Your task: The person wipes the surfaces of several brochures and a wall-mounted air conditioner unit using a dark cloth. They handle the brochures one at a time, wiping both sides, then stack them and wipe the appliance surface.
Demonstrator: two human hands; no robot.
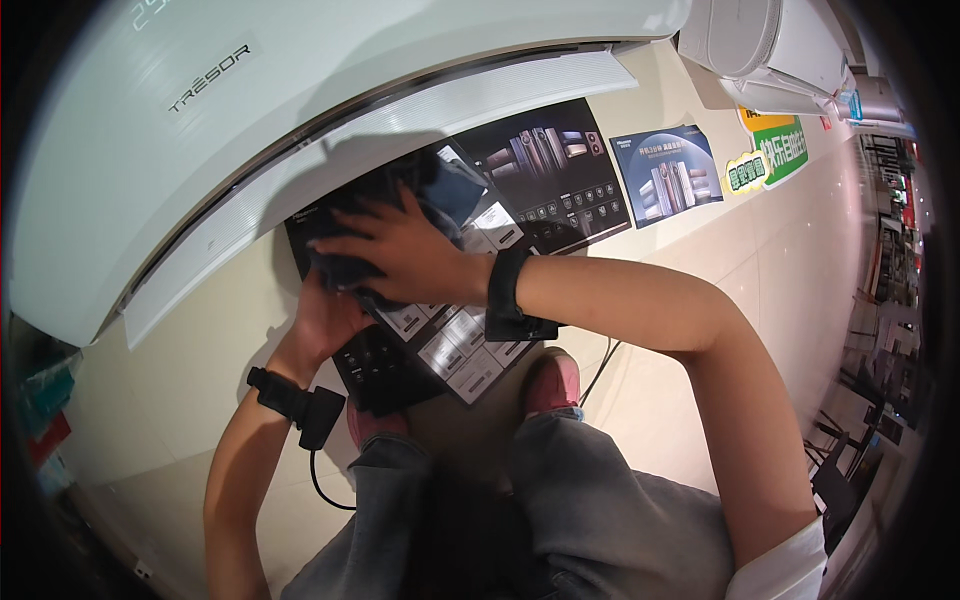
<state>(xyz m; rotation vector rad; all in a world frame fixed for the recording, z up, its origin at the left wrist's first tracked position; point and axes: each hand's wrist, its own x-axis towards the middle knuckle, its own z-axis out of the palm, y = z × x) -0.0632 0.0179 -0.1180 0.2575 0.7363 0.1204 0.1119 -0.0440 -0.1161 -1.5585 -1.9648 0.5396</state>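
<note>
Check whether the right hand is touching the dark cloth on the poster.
Touching. The head view shows the right hand spread flat on the dark cloth, fingers pressed into it with no gap, against the dark poster under the white air conditioner.

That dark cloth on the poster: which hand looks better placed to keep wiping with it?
Probably the right hand: it lies spread flat over the dark cloth on the poster. The left hand sits below, partly hidden.
</note>
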